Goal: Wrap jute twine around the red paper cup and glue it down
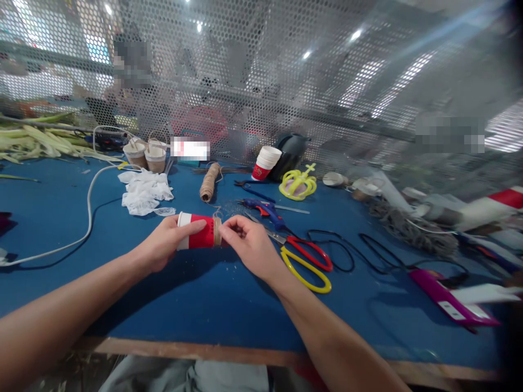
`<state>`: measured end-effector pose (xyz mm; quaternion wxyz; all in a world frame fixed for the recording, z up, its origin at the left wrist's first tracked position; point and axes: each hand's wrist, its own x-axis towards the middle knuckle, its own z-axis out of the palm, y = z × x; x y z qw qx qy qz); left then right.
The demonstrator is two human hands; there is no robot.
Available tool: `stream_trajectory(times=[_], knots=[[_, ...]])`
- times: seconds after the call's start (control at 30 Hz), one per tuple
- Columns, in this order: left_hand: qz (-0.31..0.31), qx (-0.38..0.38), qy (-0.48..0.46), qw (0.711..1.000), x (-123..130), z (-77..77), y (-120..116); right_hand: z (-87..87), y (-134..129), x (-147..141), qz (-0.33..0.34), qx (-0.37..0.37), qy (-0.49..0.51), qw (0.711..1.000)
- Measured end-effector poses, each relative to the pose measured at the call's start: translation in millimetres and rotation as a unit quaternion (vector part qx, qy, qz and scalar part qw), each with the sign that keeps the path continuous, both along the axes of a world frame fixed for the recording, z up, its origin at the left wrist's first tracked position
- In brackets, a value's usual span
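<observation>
My left hand (163, 242) is wrapped round a red and white paper cup (199, 231), which lies on its side above the table. Brown twine (218, 231) is wound in a band round the cup's right end. At that end the fingertips of my right hand (249, 245) are pinched together against the twine; the exact grip is partly hidden. A loose strand rises from the band toward the roll of twine (210, 182) behind it. Scissors with one red and one yellow handle (304, 272) lie just right of my right hand, beside a blue glue gun (267, 212).
White gloves (145, 190) and two twine-covered cups (155, 158) are at the back left. Stacked paper cups (265, 162), pliers (255, 190) and a yellow crown (298, 183) stand behind. A purple power strip (451, 302) lies right. A perforated metal screen (245, 71) borders the table.
</observation>
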<state>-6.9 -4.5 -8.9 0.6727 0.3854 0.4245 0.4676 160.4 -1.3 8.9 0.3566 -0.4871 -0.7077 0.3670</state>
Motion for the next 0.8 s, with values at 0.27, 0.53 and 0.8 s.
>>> stream_trajectory(times=[0.27,0.53,0.8], knots=[[-0.01,-0.134,-0.093,0.986,-3,7.5,9,-0.7,0,0,0.021,0.018,-0.031,0.999],[-0.016,-0.073,-0.052,0.996,-2,1.9,6,-3.2,-1,-3,0.015,0.002,-0.05,0.999],[0.007,-0.003,-0.01,1.0,-1,-3.4,4,-1.7,6,4,0.008,-0.002,-0.009,1.0]])
